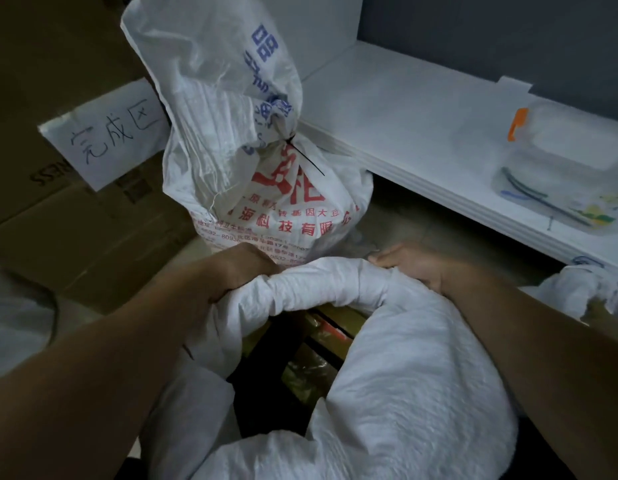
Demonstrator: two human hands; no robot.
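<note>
The left hand [236, 271] grips the rolled rim of the open woven sack [404, 375], fingers curled round it. The right hand [409, 268] clutches the same rim.

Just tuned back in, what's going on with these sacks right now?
A person grips the rolled-down rim of the open sack with both hands, the left hand on the rim's left side and the right hand on its right. Yellow and orange packages show inside the open mouth. Just behind stands a tied sack, its neck closed with a black cable tie, next to cardboard boxes bearing a handwritten paper sign. The open sack is not yet closed.
</note>
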